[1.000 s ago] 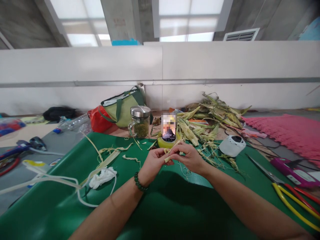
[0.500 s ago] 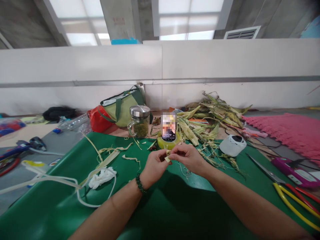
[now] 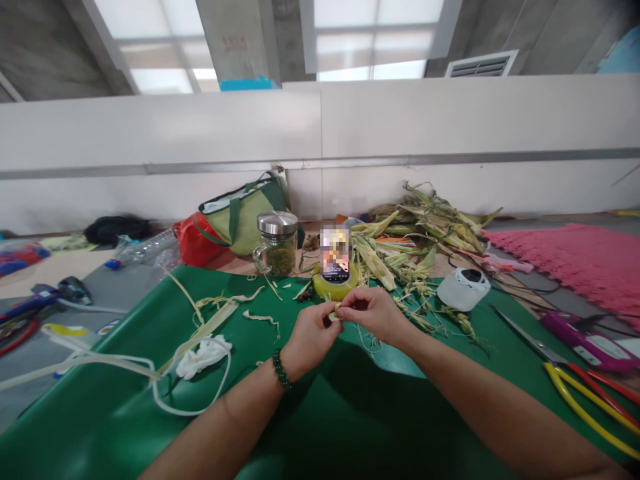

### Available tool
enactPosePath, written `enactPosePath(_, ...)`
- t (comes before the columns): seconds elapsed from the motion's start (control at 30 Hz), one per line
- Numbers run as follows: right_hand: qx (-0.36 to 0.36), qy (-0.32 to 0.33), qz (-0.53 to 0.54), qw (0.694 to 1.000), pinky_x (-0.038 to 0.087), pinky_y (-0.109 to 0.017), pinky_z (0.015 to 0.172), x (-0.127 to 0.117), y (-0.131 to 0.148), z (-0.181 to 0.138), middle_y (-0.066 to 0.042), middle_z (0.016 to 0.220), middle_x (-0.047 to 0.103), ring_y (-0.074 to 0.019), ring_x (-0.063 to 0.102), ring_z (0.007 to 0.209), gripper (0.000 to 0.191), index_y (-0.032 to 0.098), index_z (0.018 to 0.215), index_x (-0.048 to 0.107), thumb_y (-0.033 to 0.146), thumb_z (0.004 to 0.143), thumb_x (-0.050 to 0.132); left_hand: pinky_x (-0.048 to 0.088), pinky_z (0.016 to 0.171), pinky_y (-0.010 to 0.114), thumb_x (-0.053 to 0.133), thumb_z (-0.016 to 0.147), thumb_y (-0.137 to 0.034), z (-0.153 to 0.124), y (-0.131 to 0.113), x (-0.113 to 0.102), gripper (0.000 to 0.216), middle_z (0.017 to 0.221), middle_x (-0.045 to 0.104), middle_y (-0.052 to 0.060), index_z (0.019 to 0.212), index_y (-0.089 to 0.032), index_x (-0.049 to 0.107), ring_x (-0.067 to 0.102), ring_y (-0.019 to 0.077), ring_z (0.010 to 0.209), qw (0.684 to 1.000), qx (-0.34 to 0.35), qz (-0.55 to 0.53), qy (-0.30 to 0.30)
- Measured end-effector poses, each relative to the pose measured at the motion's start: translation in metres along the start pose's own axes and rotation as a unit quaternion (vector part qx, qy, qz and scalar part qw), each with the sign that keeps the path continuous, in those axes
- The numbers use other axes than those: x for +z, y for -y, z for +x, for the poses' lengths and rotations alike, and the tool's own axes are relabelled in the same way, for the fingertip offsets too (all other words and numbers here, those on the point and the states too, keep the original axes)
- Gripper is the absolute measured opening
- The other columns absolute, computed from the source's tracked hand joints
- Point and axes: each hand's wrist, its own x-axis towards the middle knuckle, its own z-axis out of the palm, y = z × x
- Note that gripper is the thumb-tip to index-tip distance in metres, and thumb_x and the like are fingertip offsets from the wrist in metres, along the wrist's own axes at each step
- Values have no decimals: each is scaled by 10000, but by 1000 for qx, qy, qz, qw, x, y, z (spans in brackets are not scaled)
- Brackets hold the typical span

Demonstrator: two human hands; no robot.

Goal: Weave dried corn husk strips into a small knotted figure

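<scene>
Above the green mat (image 3: 150, 427), my left hand (image 3: 309, 335) and my right hand (image 3: 373, 312) meet fingertip to fingertip. Both pinch a small pale strip of corn husk (image 3: 334, 313) between them. A dark green bead bracelet (image 3: 280, 371) circles my left wrist. Just beyond the hands a phone (image 3: 335, 253) stands propped in a yellow tape roll (image 3: 334, 289). Loose husk strips (image 3: 220, 313) lie on the mat to the left of my hands.
A pile of corn husks (image 3: 425, 233) lies at the back right. A lidded glass jar (image 3: 277, 244), a green bag (image 3: 240, 213), a white tape roll (image 3: 463, 289), scissors with red and yellow handles (image 3: 575, 380), white cord (image 3: 125, 367) and a pink knitted cloth (image 3: 575, 260) surround the mat.
The hands have drawn closer together and shifted slightly away from me; the husk strip now shows less between the fingers.
</scene>
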Motion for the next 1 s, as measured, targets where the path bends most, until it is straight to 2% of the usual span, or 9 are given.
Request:
enactPosePath(0.2, -18, -14, 15, 1000, 396, -205, 469, -1, 4, 0, 37, 570, 543, -102, 501, 520, 174, 180, 641, 536, 267, 668, 684, 394, 563, 220, 540, 753, -227, 0, -6, 0, 153, 607, 614, 4, 641, -151, 611, 540, 137, 599, 997, -12, -73, 5)
enactPosePath(0.5, -38, -22, -15, 999, 366, -202, 459, -5, 8, -1, 35, 571, 548, -97, 480, 515, 153, 177, 641, 564, 258, 682, 687, 455, 576, 225, 616, 710, -307, 0, -10, 0, 166, 619, 597, -2, 687, -143, 628, 555, 135, 604, 980, -40, -193, 25)
enactPosePath(0.63, -22, -1, 29, 999, 373, -204, 466, -9, 10, 0, 36, 553, 545, -92, 481, 508, 203, 167, 619, 576, 304, 657, 721, 457, 587, 232, 584, 754, -351, 0, -9, -1, 230, 608, 596, 7, 708, -136, 652, 554, 139, 603, 983, -28, -180, 34)
enactPosePath(0.8, 13, 37, 101, 994, 456, -230, 511, -11, 10, 2, 21, 569, 587, -107, 543, 523, 282, 164, 642, 592, 409, 664, 731, 447, 604, 238, 543, 771, -310, 1, -7, -3, 221, 619, 624, 22, 699, -141, 666, 555, 144, 606, 989, -8, -148, 30)
enactPosePath(1.0, -60, 19, 28, 998, 495, -249, 569, -10, 5, -2, 8, 656, 641, -134, 601, 590, 216, 184, 905, 619, 299, 735, 685, 422, 558, 233, 543, 757, -308, 4, -2, -5, 237, 542, 583, 16, 602, -146, 622, 528, 143, 564, 989, -19, -145, 2)
